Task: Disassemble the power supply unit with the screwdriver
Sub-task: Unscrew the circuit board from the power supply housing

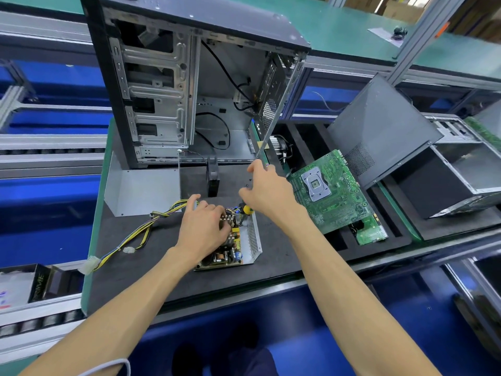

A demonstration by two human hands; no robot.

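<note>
While the left hand (202,226) rests curled on the opened supply (230,245) on the tabletop (271,256), right hand (267,194) fingers grip the screwdriver (246,210), its shaft pointing steeply down into it.

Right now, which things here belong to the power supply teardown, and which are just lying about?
In the job: power supply unit, screwdriver, left hand, right hand, cable bundle.
Lying about: motherboard, open computer case, grey metal cover, second case.
</note>
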